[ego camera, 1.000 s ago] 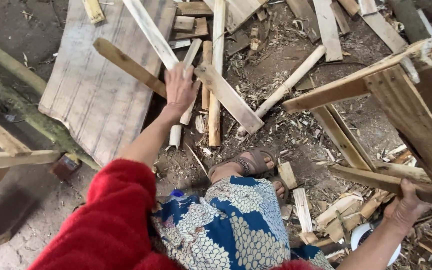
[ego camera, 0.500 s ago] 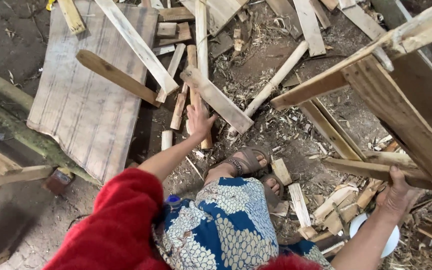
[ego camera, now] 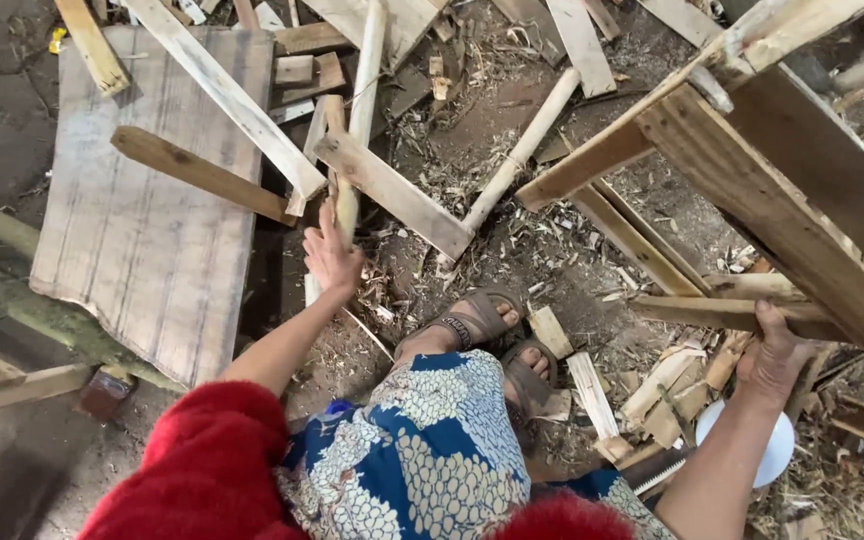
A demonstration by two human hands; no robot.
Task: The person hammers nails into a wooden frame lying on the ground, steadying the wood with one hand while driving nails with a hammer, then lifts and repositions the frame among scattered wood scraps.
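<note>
My left hand (ego camera: 332, 255) is stretched forward and closed around the lower end of a pale round wooden stick (ego camera: 347, 205). The stick stands among scrap wood under a short flat plank (ego camera: 392, 190). To the right, my right hand (ego camera: 777, 355) grips a thin slat (ego camera: 722, 310) of a tilted wooden frame (ego camera: 782, 200), which fills the upper right. My sandalled feet (ego camera: 482, 320) rest on chip-strewn ground between the two hands. A red sleeve and a blue patterned cloth cover the bottom of the view.
A wide grey board (ego camera: 152, 220) lies at the left with long slats (ego camera: 222, 90) across it. A pale pole (ego camera: 522, 150) lies in the middle. Offcuts and shavings litter the ground. A white round disc (ego camera: 777, 450) sits below my right hand.
My left hand has drawn back from the flat plank toward my body and closed on the round stick. My right hand has stayed on the frame's slat.
</note>
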